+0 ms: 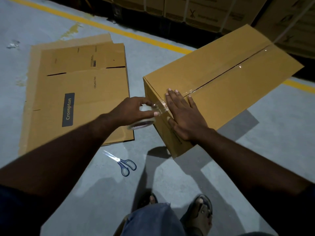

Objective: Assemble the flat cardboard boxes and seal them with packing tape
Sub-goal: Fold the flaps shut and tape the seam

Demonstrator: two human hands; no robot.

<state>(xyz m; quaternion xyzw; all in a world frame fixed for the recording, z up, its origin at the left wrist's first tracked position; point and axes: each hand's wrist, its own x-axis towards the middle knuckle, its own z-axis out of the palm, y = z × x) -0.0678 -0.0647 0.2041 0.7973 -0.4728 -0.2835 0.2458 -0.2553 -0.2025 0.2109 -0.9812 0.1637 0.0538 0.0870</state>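
An assembled brown cardboard box point(221, 79) sits on the smooth grey concrete floor point(264, 150) at right, with glossy clear tape point(238, 66) along its top seam. The right hand point(185, 116) lies spread flat at the box's near edge. The left hand point(134, 111) grips a clear tape roll point(141, 124) just beside that corner. Flattened cartons point(81, 92) lie at left, and blue-handled scissors point(123, 162) lie nearer on bare floor.

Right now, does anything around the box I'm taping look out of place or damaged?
Nothing looks damaged. The scissors lie loose on the floor just ahead of your feet, an easy thing to step on. The tape along the box seam is wrinkled in spots, and a crumpled clear scrap lies far left.
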